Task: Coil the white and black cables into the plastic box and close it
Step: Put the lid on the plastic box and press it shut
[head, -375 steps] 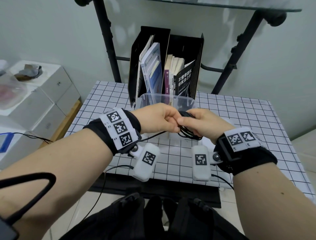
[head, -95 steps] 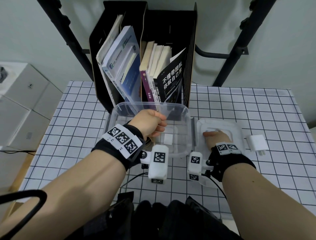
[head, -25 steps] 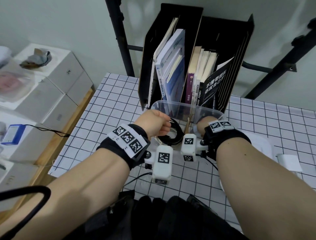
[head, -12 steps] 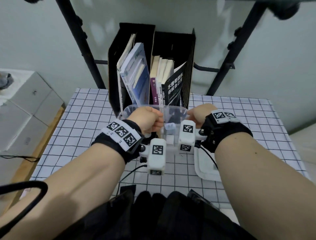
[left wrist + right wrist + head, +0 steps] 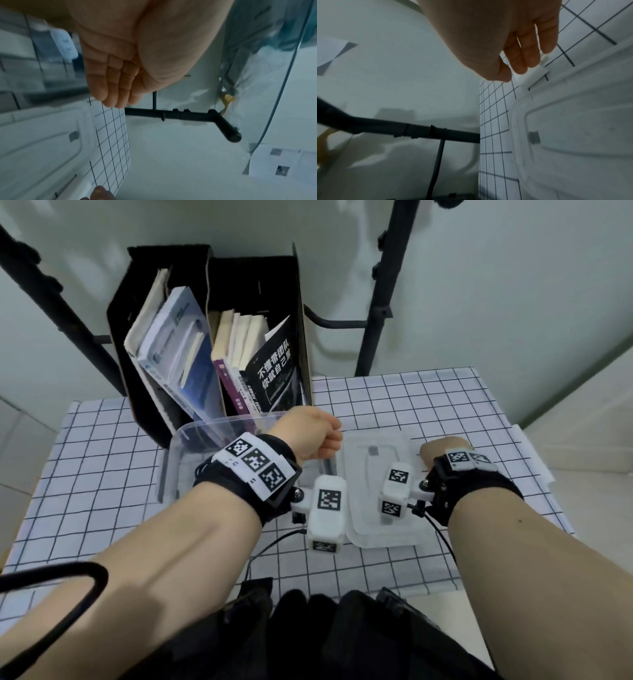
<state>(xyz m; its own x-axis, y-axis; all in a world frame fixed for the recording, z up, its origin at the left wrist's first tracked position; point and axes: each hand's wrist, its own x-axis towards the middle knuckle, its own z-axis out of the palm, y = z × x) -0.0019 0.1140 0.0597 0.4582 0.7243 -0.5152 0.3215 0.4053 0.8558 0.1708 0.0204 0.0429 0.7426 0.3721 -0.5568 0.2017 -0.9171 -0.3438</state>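
Note:
The clear plastic box (image 5: 219, 424) stands on the checked cloth in front of the books. My left hand (image 5: 308, 436) hangs over its right part, and my forearm hides most of the inside. In the left wrist view that hand (image 5: 111, 81) has its fingers loosely together and holds nothing. The box's lid (image 5: 373, 484) lies flat on the cloth to the right of the box. Past the lid's far right corner, my right hand (image 5: 513, 75) pinches a small white charger (image 5: 532, 75) between thumb and fingers. In the head view the right hand (image 5: 442, 450) covers the charger.
A black file holder with books (image 5: 219, 337) stands right behind the box. Black frame tubes (image 5: 380, 285) rise behind the table. The checked cloth (image 5: 102, 474) lies bare on the left and at the back right, and the table's right edge is near my right wrist.
My right hand has left the box's right rim and moved right, across the lid, to the white charger. My left hand stays over the box.

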